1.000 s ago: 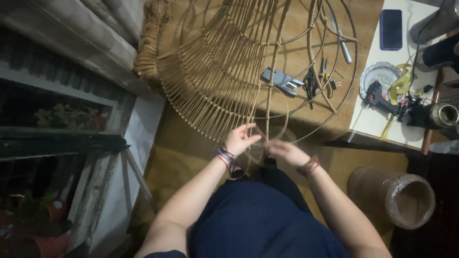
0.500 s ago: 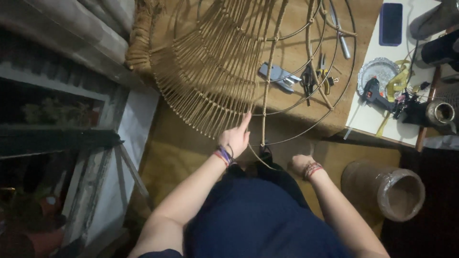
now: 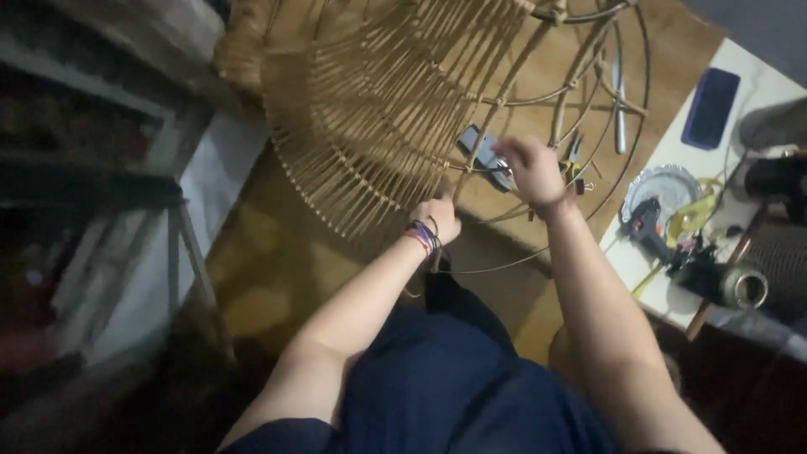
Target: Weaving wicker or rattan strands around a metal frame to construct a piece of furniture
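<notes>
A large round rattan frame [image 3: 370,109], woven of many thin cane ribs on wire hoops, stands before me. My left hand [image 3: 437,217], with bracelets at the wrist, pinches a cane rib at the frame's lower edge. Further up, my right hand [image 3: 530,172] is raised inside the open wire part and closes around a cane strand near a hoop.
Behind the frame lie pliers [image 3: 487,160] on a wooden surface. At the right a white table [image 3: 672,151] carries a dark phone [image 3: 710,108], a foil dish [image 3: 668,187], a glue gun [image 3: 651,225] and a metal can [image 3: 744,287]. A window frame [image 3: 101,160] is at the left.
My right hand has risen from near my lap up into the frame's wire section. The left hand stays on the lower ribs. The view has shifted and blurred.
</notes>
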